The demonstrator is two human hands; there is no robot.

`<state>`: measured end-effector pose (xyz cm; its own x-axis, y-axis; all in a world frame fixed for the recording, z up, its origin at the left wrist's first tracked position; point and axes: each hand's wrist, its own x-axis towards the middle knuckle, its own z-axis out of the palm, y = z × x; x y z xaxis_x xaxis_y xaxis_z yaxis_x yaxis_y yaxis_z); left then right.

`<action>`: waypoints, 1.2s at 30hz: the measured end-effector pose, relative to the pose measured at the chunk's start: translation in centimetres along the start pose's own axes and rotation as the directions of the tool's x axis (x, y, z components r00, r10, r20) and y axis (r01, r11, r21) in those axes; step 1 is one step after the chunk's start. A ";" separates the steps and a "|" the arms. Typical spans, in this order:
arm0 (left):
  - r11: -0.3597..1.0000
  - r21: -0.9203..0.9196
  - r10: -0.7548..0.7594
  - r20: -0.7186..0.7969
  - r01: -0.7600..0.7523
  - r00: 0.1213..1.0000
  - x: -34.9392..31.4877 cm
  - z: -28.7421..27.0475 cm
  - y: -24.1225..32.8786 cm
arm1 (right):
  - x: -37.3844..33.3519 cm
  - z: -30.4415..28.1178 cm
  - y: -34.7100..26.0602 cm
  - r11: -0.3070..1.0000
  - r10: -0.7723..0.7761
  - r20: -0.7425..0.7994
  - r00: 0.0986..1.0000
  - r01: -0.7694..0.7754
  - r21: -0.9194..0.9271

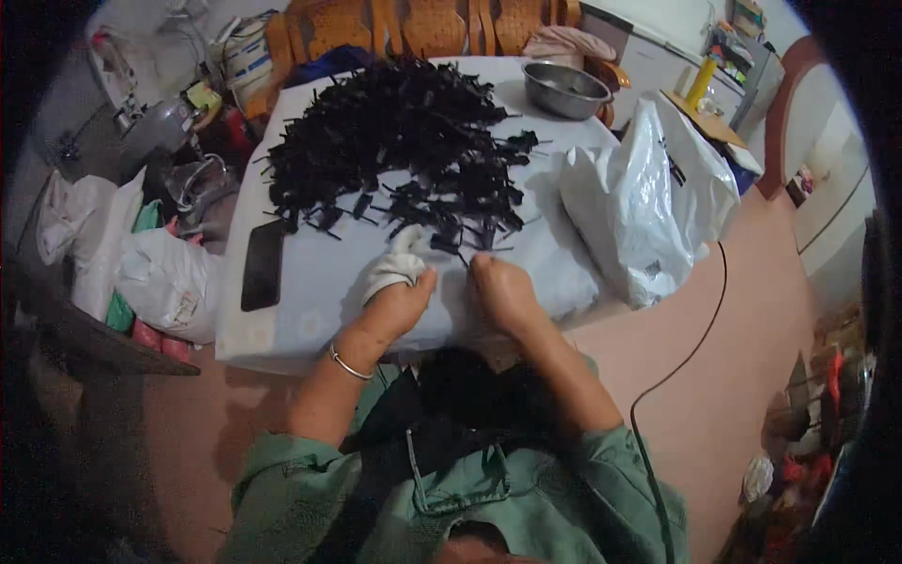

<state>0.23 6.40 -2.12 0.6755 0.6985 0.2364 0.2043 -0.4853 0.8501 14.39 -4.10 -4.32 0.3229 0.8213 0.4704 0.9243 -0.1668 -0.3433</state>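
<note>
Both hands are sitting right at the near edge of the white cloth-covered table. So the left hand is curled shut around a bunched-up soft white cloth, which is poking out the top of the fist toward the pile, and a thin silver bangle is hanging on that wrist. The right hand is closed too, fingers pinching one thin black plastic piece that is sticking up between the two hands; the piece is too small to make out its exact shape.

Just beyond the knuckles, a big spiky heap of small black plastic parts is sprawling over the middle of the table and reaching toward the far edge, with loose ones scattering down toward the near edge. They're looking matte, thin and stick-like.

A flat black smartphone, glossy, is lying near the left edge of the table. A round shiny steel bowl is sitting at the far right corner. A crinkly white plastic bag is slumping over the right edge, and a thin black cable is curving across the pinkish floor beside it. The person is wearing a soft green shirt.
</note>
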 end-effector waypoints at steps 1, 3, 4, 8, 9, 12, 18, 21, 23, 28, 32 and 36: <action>0.991 -0.131 -0.029 0.068 0.038 0.997 -0.1 -0.3 0.7 | -0.5 -1.0 -0.8 0.994 0.024 0.000 1.000 -0.024 0.103; 0.965 -0.249 -0.046 0.125 0.077 0.991 -0.7 -1.3 1.7 | -1.1 -2.7 -1.6 0.976 0.033 -0.002 0.999 -0.031 0.214; 0.989 -0.133 0.084 0.189 -0.060 0.978 -1.0 -1.9 1.8 | -1.5 -3.4 -1.5 0.943 0.015 0.061 0.998 -0.035 0.330; 0.941 -0.010 0.316 0.389 -0.338 0.866 -2.5 -3.4 4.9 | -2.7 -5.5 -0.9 0.591 0.046 0.390 0.920 -0.339 0.732; 0.880 -0.095 0.458 0.428 -0.465 0.779 -2.8 -3.5 5.6 | -2.9 -5.7 -0.8 0.590 0.043 0.394 0.918 -0.341 0.732; 0.906 -0.281 0.415 0.446 -0.316 0.793 -3.5 -3.4 6.5 | -3.1 -6.0 -0.6 0.336 -0.009 0.571 0.821 -0.535 0.775; 0.867 -0.474 -0.032 0.255 0.153 0.966 -4.1 -2.5 6.3 | -4.1 -6.9 -4.4 0.542 0.193 0.104 0.976 -0.195 0.817; 0.910 -0.406 0.101 0.029 -0.081 0.994 -4.6 -0.5 6.1 | -4.0 -7.6 -5.3 0.785 -0.169 -0.137 0.976 0.218 0.579; 0.898 -0.415 0.143 -0.037 -0.145 0.989 -4.8 0.8 5.1 | -3.7 -7.4 -6.1 0.806 -0.368 -0.263 0.892 0.447 0.388; 0.902 -0.433 0.025 0.044 -0.003 0.999 -5.5 0.7 5.7 | -3.9 -7.1 -6.6 0.831 -0.019 -0.320 0.947 0.193 0.521; 0.843 -0.537 0.092 0.136 -0.004 0.986 -6.0 0.2 6.0 | -3.0 -6.9 -6.1 0.654 0.236 0.009 0.972 -0.165 0.738; 0.898 -0.429 0.029 0.278 0.097 0.960 -6.2 -1.0 6.8 | -2.7 -7.4 -5.1 0.543 0.180 0.240 0.954 -0.300 0.784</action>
<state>-3.28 -0.74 2.66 0.8514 0.5103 0.1213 -0.0553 -0.1427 0.9882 10.26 -9.52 2.17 0.4252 0.8845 0.1920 0.2460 0.0912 -0.9650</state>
